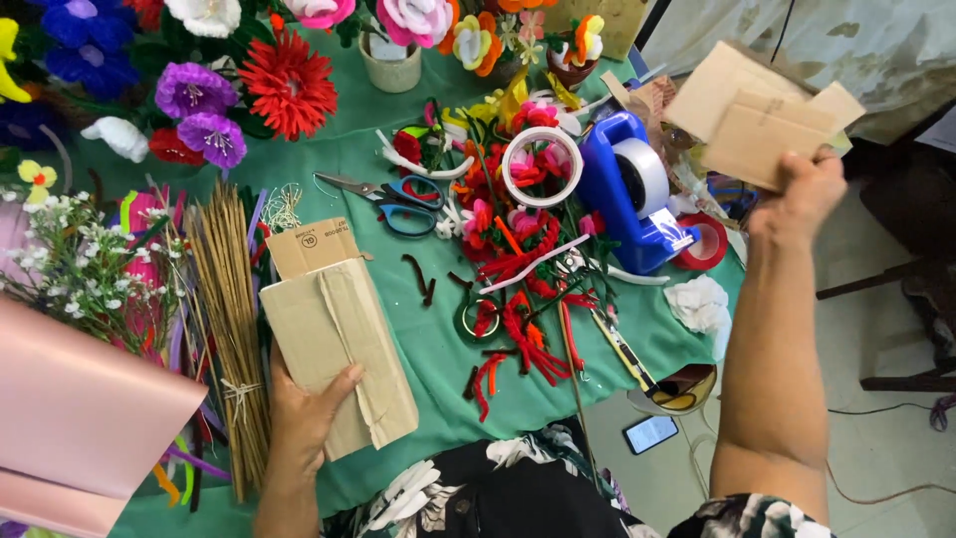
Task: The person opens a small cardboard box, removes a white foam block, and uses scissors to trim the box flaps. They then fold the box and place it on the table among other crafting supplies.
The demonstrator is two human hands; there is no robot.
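We see the left hand (pixel 299 413) closed around a flat brown cardboard box (pixel 339 349) lying on the green cloth-covered table (pixel 438 349) at seven o'clock. The right hand (pixel 802 194) – raised at two o'clock – grips torn brown cardboard pieces (pixel 757 115) beside the blue tape dispenser (pixel 632 194).

Flat brown cardboard box (pixel 339 349) lies lengthwise at the bench's near edge; folded cardboard piece (pixel 762 115) held up past its right edge.
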